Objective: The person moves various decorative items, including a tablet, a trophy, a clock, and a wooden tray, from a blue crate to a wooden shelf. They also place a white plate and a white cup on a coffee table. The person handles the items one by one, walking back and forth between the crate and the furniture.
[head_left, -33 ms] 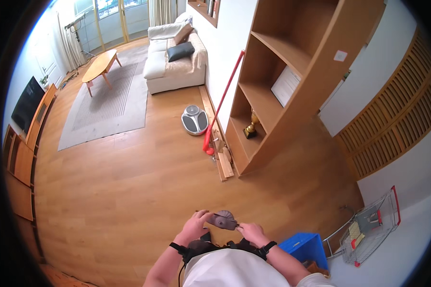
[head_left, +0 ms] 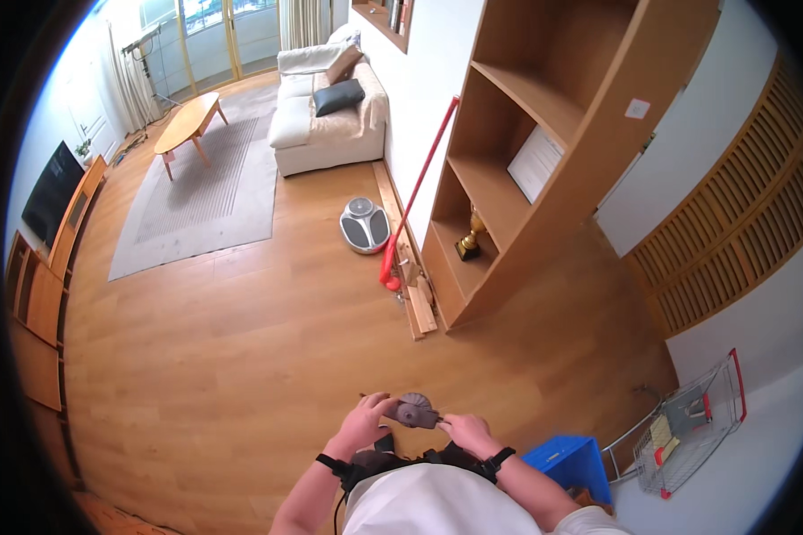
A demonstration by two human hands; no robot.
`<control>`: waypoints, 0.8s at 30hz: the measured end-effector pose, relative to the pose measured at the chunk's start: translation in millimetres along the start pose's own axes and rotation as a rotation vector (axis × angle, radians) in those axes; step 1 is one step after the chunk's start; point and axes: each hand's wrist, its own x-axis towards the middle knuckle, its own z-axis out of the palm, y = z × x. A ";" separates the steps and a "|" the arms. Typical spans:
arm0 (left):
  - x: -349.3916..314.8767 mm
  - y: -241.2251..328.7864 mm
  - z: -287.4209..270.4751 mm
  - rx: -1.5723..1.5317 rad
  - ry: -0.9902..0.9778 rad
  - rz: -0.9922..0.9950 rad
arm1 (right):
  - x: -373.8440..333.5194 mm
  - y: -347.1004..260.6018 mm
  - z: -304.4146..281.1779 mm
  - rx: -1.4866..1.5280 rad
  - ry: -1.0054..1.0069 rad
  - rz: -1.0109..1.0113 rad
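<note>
Left hand [head_left: 363, 423]: fingers gripping grey ribbed-disc device [head_left: 415, 411], 6 o'clock | right hand [head_left: 471, 434]: fingers pinching its slim end | bookcase [head_left: 580, 178], 2 o'clock: sticker [head_left: 637, 109], printed sheet [head_left: 536, 164], illegible

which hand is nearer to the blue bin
Right: the right hand is left of the blue bin, apart from it; the left hand is farther left, past the gray object.

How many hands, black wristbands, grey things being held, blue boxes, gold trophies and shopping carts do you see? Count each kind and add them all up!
Hands: 2
Black wristbands: 2
Grey held thing: 1
Blue box: 1
Gold trophy: 1
Shopping cart: 1
Total: 8
</note>
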 end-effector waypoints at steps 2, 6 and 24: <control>0.3 -2.1 -14.2 -0.007 0.015 -0.010 | 16.2 -18.6 -13.6 -0.017 0.018 -0.083; 8.5 -16.1 -18.4 0.044 0.193 -0.036 | 44.9 -30.9 -26.0 -0.013 -0.002 -0.186; 200.3 74.1 -190.4 0.110 0.358 0.100 | 186.1 41.1 -185.5 0.764 0.219 -0.381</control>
